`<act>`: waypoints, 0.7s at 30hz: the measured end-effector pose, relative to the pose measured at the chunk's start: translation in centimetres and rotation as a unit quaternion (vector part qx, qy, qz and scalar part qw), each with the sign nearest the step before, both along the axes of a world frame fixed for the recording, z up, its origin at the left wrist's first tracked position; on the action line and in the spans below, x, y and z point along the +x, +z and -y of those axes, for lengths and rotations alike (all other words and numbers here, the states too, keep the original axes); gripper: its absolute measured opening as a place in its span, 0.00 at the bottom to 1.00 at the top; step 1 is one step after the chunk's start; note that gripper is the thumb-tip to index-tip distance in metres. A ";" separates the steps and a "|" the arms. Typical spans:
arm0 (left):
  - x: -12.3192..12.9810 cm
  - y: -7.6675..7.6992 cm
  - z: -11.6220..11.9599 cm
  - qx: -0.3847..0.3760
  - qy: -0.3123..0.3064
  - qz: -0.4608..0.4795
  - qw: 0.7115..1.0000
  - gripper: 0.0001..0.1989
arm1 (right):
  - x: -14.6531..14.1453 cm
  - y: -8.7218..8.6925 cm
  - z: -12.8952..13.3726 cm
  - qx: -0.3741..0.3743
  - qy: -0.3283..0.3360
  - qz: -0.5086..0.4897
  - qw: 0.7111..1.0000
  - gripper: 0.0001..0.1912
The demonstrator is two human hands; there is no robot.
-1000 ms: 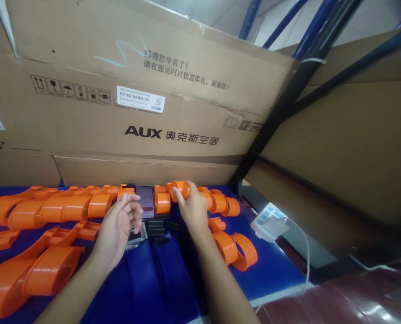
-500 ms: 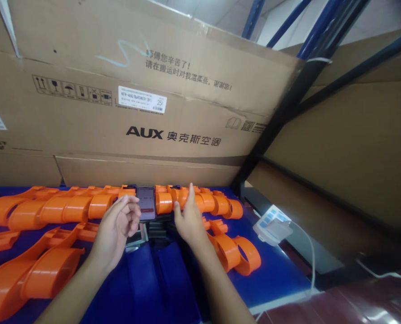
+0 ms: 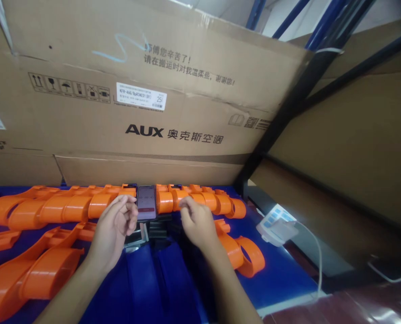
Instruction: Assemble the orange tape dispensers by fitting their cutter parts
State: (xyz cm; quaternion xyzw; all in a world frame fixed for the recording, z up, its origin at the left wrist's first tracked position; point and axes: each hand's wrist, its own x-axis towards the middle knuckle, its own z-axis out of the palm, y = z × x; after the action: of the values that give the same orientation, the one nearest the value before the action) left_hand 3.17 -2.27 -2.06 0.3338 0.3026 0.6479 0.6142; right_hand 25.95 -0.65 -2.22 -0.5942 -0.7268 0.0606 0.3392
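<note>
My left hand point(image 3: 117, 225) hovers palm inward just left of the phone point(image 3: 146, 202), its fingers loosely curled and nothing in them. The phone stands propped up with a lit screen showing digits and a red bar. To its right, my right hand point(image 3: 198, 222) has its fingers bent inward toward the thumb; no object shows in it. Behind it runs a row of orange plastic ring-shaped parts point(image 3: 164, 201). Between the forearms lie dark blue parts point(image 3: 142, 274), and a small silver-and-clear item point(image 3: 137, 238) sits below the phone.
More orange parts point(image 3: 53, 270) cover the left of the blue surface point(image 3: 283, 281). A white power strip point(image 3: 277, 225) with a cable lies on the right. Behind stands a large cardboard sheet point(image 3: 85, 135), with a black rack post point(image 3: 271, 121) beside it.
My right hand's fingers, pointing up and spread before, have curled inward, and the hand has shifted slightly right. My left hand stays nearly in place. The view has tilted slightly.
</note>
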 end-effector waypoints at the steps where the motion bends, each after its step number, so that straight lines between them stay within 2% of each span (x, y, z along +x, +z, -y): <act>1: 0.0 0.0 0.0 -0.001 0.001 0.000 1.000 0.11 | 0.0 0.1 0.1 -0.024 0.006 0.047 0.999 0.12; 4: 0.0 -0.1 -0.1 -0.008 0.003 -0.004 1.000 0.11 | -0.3 0.1 0.3 -0.077 0.003 0.150 0.986 0.11; 7: 0.0 -0.1 0.0 -0.013 0.003 -0.009 1.000 0.11 | -0.5 0.0 0.3 -0.105 0.009 0.181 0.978 0.11; 15: 0.1 0.1 0.0 -0.017 0.003 -0.012 1.000 0.12 | 0.3 0.3 -0.1 -0.103 0.005 0.109 0.989 0.13; 21: 0.2 0.1 0.0 -0.016 0.006 -0.024 1.000 0.11 | 0.1 0.4 0.0 -0.060 0.026 0.065 0.996 0.13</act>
State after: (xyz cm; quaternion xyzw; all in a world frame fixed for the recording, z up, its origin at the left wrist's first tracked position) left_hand 3.38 -2.29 -1.94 0.3375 0.3294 0.6388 0.6079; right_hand 26.05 -0.69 -1.85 -0.5968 -0.7579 0.0740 0.2530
